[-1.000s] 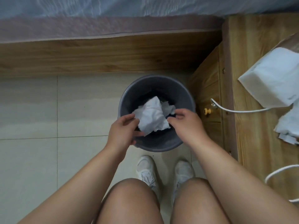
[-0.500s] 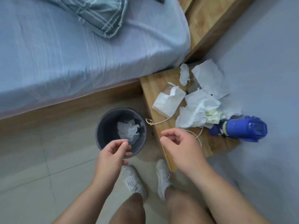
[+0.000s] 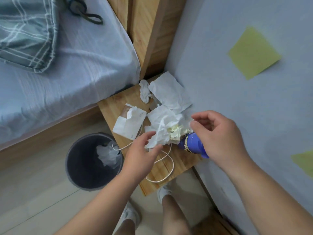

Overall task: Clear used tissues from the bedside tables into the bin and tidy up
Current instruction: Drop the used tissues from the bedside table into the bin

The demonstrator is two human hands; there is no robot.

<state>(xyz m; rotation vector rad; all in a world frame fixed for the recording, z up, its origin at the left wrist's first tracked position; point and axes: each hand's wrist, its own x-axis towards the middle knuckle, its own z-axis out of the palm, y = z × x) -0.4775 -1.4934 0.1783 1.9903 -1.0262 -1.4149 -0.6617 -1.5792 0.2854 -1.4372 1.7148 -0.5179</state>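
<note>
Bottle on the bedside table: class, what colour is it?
The bottle is blue, with a darker patterned band; the head view shows it.

light: soft, even, dim-cool | shadows: faint | glare: none | blur: slight motion softness | edges: wide-angle bending

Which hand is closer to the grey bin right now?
Left. The left hand hovers over the table edge just beside the bin; the right hand is farther off, above the blue bottle.
</note>
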